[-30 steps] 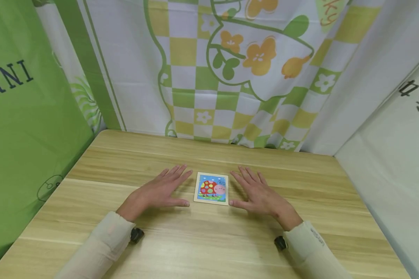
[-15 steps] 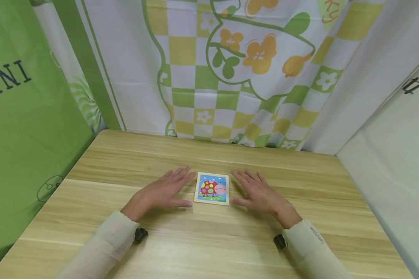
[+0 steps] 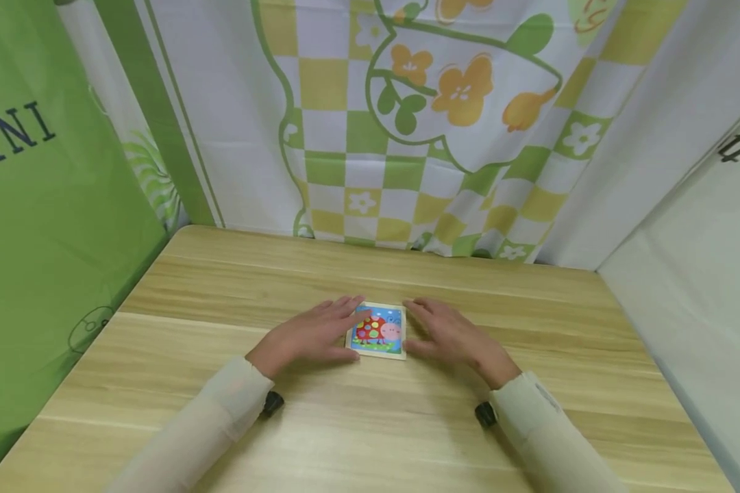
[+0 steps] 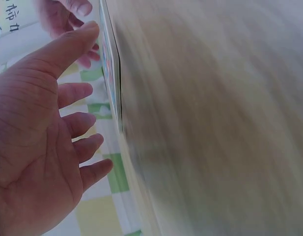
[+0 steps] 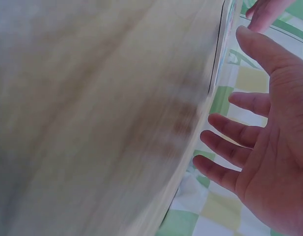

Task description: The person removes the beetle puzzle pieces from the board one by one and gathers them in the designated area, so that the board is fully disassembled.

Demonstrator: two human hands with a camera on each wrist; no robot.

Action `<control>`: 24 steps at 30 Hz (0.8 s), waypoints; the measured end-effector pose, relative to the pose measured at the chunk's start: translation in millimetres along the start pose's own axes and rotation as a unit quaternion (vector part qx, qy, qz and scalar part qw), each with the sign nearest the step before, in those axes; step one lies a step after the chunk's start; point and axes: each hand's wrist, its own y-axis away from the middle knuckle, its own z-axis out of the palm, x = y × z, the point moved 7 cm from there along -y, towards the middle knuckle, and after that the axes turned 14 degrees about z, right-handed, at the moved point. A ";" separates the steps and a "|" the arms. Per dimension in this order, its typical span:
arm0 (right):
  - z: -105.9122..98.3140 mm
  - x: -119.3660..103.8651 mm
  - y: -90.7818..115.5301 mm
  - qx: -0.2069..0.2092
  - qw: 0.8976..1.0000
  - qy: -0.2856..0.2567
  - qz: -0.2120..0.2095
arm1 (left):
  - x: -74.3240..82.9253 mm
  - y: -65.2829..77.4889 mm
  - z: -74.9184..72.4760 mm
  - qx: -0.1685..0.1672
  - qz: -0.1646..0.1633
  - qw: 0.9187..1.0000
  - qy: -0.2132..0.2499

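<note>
Lying flat on the surface point(image 3: 376, 424), the ladybug picture board point(image 3: 379, 337) sits between the left grip point(image 3: 313, 337) and right grip point(image 3: 451, 339), both loosely extended and clasping nothing, its central placement seemingly leaving opposite edges within easy reach.

A checkered curtain point(image 3: 401, 130) hangs behind the wooden table point(image 3: 376, 418).

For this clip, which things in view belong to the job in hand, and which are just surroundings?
Likely part of the job:
- ladybug picture panel, flat on the table
- left hand, reaching over its left edge in the head view
- right hand, by its right edge

Surroundings:
- wooden table
- checked floral curtain
- green cloth
</note>
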 end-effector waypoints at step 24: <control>9.5 -2.9 -15.5 -0.037 0.999 0.012 0.015 | 12.5 -25.5 12.6 -0.052 0.000 0.998 -0.019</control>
